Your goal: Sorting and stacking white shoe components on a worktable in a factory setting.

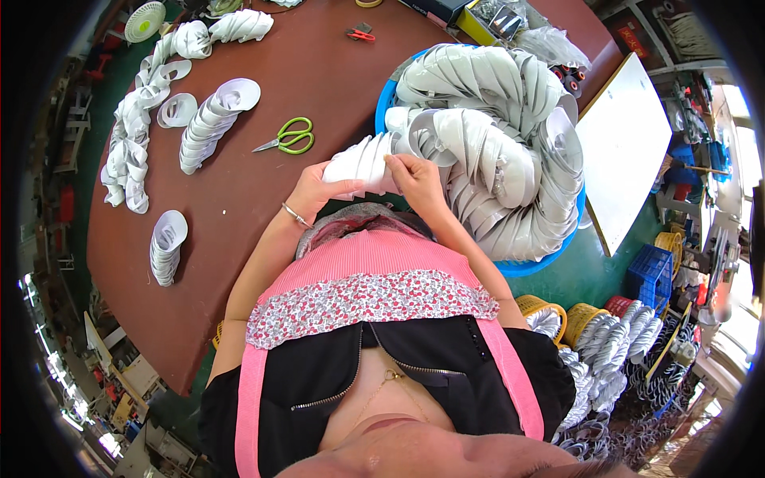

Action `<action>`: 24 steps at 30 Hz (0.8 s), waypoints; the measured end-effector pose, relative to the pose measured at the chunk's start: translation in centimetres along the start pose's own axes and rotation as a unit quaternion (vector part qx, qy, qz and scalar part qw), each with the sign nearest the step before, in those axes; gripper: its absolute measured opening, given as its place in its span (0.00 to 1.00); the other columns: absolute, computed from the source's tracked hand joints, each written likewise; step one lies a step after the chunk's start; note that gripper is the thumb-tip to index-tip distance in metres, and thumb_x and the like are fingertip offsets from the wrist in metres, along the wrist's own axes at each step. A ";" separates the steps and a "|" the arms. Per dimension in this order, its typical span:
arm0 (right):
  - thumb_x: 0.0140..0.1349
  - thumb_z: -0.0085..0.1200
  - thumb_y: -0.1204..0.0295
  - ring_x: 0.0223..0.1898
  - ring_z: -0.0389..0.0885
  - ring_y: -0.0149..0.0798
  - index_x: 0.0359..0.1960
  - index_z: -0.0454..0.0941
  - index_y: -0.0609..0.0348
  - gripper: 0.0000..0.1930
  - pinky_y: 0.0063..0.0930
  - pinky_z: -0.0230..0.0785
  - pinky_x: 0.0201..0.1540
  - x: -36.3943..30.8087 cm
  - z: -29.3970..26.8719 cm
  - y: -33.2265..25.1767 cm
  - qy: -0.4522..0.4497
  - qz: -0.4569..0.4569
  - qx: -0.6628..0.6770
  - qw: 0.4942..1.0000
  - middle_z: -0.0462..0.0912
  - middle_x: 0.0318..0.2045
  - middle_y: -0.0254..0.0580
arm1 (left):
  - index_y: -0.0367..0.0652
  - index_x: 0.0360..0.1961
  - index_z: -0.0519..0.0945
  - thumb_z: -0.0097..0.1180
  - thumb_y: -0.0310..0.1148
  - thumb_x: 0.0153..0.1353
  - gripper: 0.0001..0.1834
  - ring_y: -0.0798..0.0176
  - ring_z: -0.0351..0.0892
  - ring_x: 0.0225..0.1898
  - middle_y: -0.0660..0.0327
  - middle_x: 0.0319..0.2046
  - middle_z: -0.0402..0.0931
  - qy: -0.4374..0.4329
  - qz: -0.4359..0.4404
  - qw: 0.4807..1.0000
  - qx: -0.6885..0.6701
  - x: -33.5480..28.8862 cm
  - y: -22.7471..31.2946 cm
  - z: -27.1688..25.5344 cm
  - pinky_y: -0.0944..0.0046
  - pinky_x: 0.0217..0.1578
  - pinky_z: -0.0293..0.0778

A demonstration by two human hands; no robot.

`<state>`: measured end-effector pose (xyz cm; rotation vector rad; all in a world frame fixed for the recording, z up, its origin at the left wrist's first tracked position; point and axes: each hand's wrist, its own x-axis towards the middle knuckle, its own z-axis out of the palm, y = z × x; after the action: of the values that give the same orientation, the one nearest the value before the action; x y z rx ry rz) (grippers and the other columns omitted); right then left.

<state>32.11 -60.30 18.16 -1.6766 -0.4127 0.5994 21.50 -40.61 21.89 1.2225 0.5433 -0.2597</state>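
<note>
Just above my apron, a short row of nested white curved pieces (360, 162) is held between my two hands. My left hand (317, 190) is closed round its left end, thumb along the near side. The fingers of my right hand (417, 180) pinch the right end, beside the blue tub (381, 107). Long coiled rows of like white pieces (498, 155) fill that tub and rise over its rim. Green-handled scissors (288, 139) lie to the left of my hands, blades partly apart.
On the brown table (215, 231), separate white stacks (209, 131) stand at the left, with a long chain of them (131, 135) behind. Red snips (361, 33) lie at the far side. A white board (625, 151) is right of the tub; yellow baskets (580, 323) stand lower right.
</note>
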 end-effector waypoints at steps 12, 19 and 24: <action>0.72 0.51 0.64 0.23 0.73 0.29 0.37 0.80 0.65 0.14 0.29 0.66 0.28 -2.0 2.8 -1.0 0.108 -0.077 0.018 0.991 0.78 0.21 0.44 | 0.29 0.55 0.74 0.66 0.26 0.57 0.25 0.61 0.81 0.48 0.55 0.49 0.80 0.075 0.018 0.987 -0.141 -2.5 -0.9 -3.3 0.62 0.52 0.75; 0.74 0.47 0.67 0.32 0.75 0.23 0.43 0.81 0.69 0.15 0.22 0.70 0.35 -2.0 1.4 -4.3 0.072 -0.077 0.208 0.972 0.82 0.30 0.33 | 0.27 0.62 0.67 0.60 0.29 0.61 0.30 0.55 0.76 0.58 0.50 0.57 0.75 0.061 0.082 0.985 -0.141 -4.9 0.9 -6.8 0.55 0.60 0.70; 0.69 0.53 0.74 0.27 0.80 0.43 0.41 0.80 0.67 0.08 0.32 0.71 0.32 -1.9 4.7 -4.8 0.041 -0.307 -0.110 0.944 0.82 0.26 0.47 | 0.27 0.63 0.66 0.58 0.31 0.63 0.30 0.54 0.75 0.58 0.50 0.58 0.73 0.025 0.076 0.981 -0.178 -4.9 -0.4 -4.3 0.54 0.62 0.68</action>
<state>28.11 -56.73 22.57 -1.6549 -0.9230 0.0189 16.03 -37.14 23.14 0.9179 0.5101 0.0004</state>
